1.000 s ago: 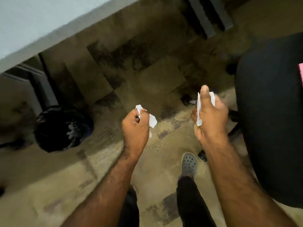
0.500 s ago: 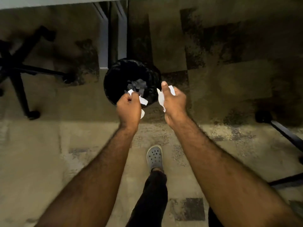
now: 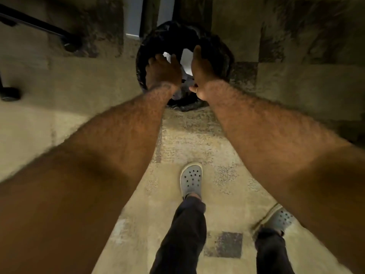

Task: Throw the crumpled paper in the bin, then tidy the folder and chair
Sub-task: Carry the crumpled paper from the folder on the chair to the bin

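The round bin [image 3: 218, 46], lined with a black bag, stands on the carpet just ahead of me. Both my hands reach over its mouth. My left hand [image 3: 163, 71] has its fingers spread, and a piece of white crumpled paper [image 3: 167, 55] shows just past them, over the bin. My right hand [image 3: 201, 69] is flat with its thumb held apart; a second white piece of paper [image 3: 187, 62] lies beside its palm, inside the bin's opening. Whether either piece still touches a hand is unclear. The folder and the chair seat are out of view.
A black chair base with casters [image 3: 69, 43] spreads over the floor at upper left. Grey desk legs [image 3: 134, 16] rise behind the bin. My feet in grey clogs [image 3: 191, 179] stand on patterned carpet below my arms.
I have stepped closer to the bin and stretched both arms out over it. Both hands, which were closed on paper, have spread their fingers above the opening.
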A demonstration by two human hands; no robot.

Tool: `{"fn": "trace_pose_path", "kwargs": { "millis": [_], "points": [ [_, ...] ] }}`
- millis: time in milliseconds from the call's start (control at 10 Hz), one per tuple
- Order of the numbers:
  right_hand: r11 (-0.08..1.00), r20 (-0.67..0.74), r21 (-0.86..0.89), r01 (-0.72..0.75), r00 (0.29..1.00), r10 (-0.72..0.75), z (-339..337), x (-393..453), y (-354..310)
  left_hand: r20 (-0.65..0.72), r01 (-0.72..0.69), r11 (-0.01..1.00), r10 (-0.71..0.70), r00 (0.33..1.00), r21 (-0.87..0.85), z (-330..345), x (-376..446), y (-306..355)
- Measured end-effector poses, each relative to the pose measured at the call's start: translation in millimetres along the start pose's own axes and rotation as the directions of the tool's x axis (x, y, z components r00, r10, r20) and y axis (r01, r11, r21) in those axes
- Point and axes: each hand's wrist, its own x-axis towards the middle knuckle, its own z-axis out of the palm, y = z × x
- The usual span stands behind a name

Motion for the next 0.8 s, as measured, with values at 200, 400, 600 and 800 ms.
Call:
{"fn": "trace_pose_path", "kwargs": {
  "millis": [200, 400, 600, 800],
  "points": [
    [0.988, -0.008, -0.081, 0.134, 0.991, -0.135, 1.9, -20.3, 11.5, 0.127, -0.260, 0.955, 0.243, 0.962, 0.144, 2.1, -23.7, -16.8],
    [0.954, 0.153, -0.223, 0.199, 0.974, -0.167, -22.9, -54.7, 25.9, 0.217, -0.285, 0.945, 0.248, 0.944, 0.160, -20.2, -56.7, -8.5],
    [0.967, -0.060, -0.211, 0.145, 0.985, -0.161, -55.6, -104.5, 27.9, 0.222, -0.399, 0.890, 0.352, 0.909, 0.220, -49.1, -116.4, 13.4],
    [0.973, -0.170, -0.146, 0.179, 0.964, -0.203, -130.5, -182.1, 45.0, 0.235, -0.504, 0.851, 0.465, 0.853, 0.148, -65.1, -201.3, 55.4]
  ]
}}
